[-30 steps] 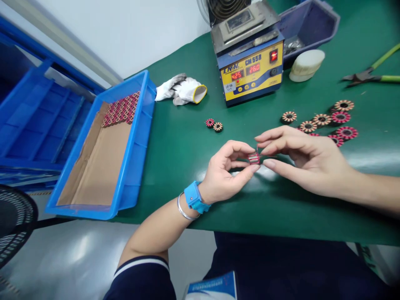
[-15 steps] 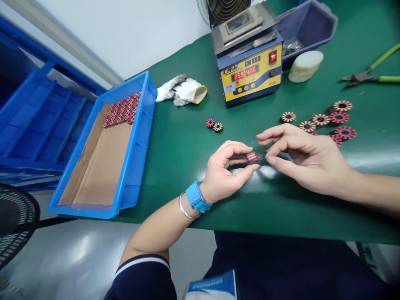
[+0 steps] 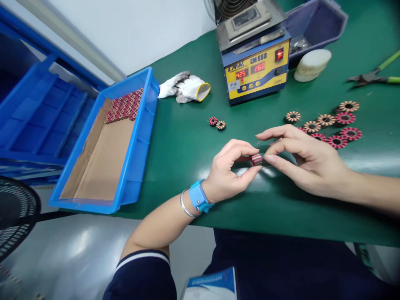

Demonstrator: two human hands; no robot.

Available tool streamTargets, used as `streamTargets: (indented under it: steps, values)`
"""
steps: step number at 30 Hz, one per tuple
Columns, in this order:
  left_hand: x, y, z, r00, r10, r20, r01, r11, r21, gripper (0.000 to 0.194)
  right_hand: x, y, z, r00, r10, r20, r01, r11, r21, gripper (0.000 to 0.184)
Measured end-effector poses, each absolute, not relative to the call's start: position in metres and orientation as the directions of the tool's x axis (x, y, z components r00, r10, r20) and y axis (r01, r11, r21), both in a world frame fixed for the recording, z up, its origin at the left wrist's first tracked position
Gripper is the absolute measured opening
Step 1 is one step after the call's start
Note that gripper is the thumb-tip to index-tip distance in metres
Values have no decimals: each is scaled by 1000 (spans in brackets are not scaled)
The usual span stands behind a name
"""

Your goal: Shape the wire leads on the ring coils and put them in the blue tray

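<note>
Wound core [image 3: 256,159] is off the near side of the yellow-fronted unit [image 3: 258,68], pinched in the left hand [image 3: 229,166], thumb against fingertips. Right hand [image 3: 308,162] half-curled beside it, thumb near index (can't tell if they grip anything). Probably light, stiff; windings likely nick easily. Pinch opposite sides, gently.

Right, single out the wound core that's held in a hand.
The red-striped core, pinched in the left hand; the loose cores rest on the green table, the packed cores sit in the blue tray.
</note>
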State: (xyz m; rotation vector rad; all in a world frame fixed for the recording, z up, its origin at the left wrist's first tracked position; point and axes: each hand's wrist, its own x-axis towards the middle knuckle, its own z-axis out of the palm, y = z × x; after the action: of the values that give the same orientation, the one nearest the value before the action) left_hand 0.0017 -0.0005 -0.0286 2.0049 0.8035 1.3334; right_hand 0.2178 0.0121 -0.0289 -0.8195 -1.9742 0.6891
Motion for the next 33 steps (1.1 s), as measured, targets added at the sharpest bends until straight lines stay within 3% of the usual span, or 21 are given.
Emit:
streamTargets:
  steps: [8,13,15,17,19,21,33]
  values:
    - [2,-2,-29,318,755,573,99,-627,772,30,219,12,-28,-416,752,511,278,641,-716,5]
    - [0,-1,-27,319,827,462,68,-506,860,28,219,13,-23,-398,712,579,290,696,-657,10]
    - [-2,1,-26,322,859,398,48,-435,899,30,220,14,-21,-408,646,646,336,764,-551,25]
    - [-3,2,-25,327,883,338,7,-359,933,32,222,16,-19,-461,519,720,389,847,-362,35]
    - [-3,2,-24,337,900,278,-39,-281,959,33,224,18,-18,-530,380,758,410,897,-164,29]
    - [-4,2,-23,355,906,230,-76,-217,973,32,226,20,-17,-571,296,766,405,913,-51,21]
    - [-3,3,-24,391,907,159,-73,-142,987,31,225,17,-23,-581,448,680,404,883,-237,13]
